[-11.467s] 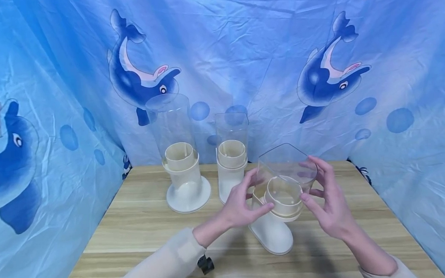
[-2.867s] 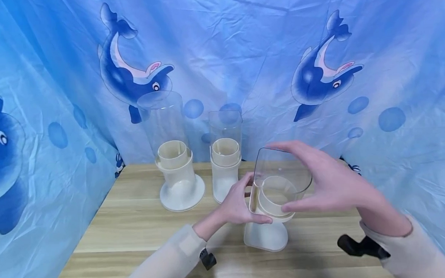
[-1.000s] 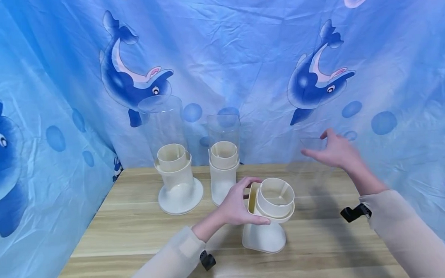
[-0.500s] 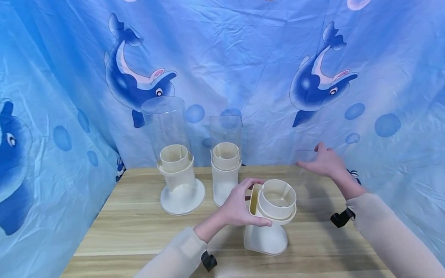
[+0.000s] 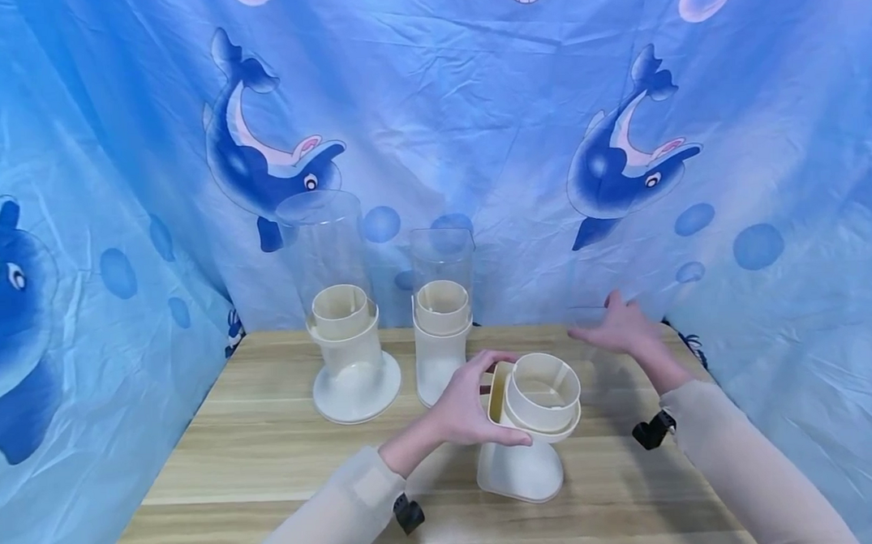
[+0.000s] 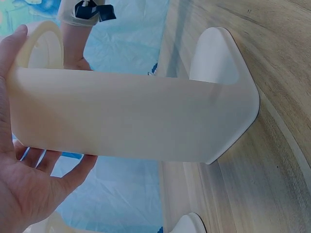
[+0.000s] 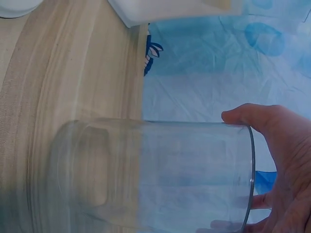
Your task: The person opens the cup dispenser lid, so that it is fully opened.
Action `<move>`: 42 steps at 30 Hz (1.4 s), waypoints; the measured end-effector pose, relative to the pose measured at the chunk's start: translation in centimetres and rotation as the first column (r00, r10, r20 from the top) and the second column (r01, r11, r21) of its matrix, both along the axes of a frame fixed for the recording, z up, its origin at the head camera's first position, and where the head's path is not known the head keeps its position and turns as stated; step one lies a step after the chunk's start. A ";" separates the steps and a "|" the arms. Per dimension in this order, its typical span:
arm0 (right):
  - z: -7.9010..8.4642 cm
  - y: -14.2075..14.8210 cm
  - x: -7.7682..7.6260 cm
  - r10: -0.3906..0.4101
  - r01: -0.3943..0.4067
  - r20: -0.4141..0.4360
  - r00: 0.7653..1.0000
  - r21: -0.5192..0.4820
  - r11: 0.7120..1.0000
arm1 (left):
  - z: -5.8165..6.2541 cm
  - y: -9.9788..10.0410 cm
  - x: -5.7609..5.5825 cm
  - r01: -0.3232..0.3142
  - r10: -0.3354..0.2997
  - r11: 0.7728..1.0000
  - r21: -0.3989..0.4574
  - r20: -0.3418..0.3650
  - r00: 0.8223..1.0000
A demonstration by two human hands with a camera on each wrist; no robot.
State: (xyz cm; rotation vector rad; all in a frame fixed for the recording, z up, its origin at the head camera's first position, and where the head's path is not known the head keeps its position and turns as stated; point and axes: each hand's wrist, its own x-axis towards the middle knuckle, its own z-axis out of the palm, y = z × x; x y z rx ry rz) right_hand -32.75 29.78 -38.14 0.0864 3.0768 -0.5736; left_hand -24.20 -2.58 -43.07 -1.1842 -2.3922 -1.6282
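At the front right of the table, my left hand [image 5: 462, 409] grips the upper rim of a white stand [image 5: 521, 469] with a raised round cup on top. The left wrist view shows the thumb and fingers round the flat wall of this stand [image 6: 112, 116]. Farther back and right, my right hand [image 5: 619, 327] holds the top rim of a clear, tall container [image 7: 194, 165], thumb on one side and fingers on the other. That container's bottom is at the wooden tabletop in the right wrist view, and it is barely visible in the head view.
Two more white stands, a round-based one [image 5: 357, 389] and a narrower one [image 5: 440, 365], stand left at the back. Clear tubes [image 5: 325, 244] rise from both. A blue dolphin-print curtain [image 5: 503, 139] closes off the back and sides of the wooden table [image 5: 254, 466].
The right hand has lifted the clear container off the near stand, carried it to the back right and lowered it to the table. The left hand has stayed on the stand.
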 end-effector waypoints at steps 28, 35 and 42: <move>-3.3 1.1 2.0 0.142 -0.164 -0.173 0.975 -0.120 0.979 | -1.3 -1.2 2.1 -0.052 0.029 0.989 0.138 0.163 0.986; -4.2 1.1 2.2 0.120 -0.165 -0.236 0.964 -0.182 0.969 | -1.0 -1.5 1.3 0.015 -0.039 0.992 0.128 0.186 0.982; -5.1 1.9 2.2 0.132 -0.180 -0.256 0.958 -0.174 0.968 | -1.0 -1.7 1.0 -0.010 -0.019 0.989 0.144 0.195 0.981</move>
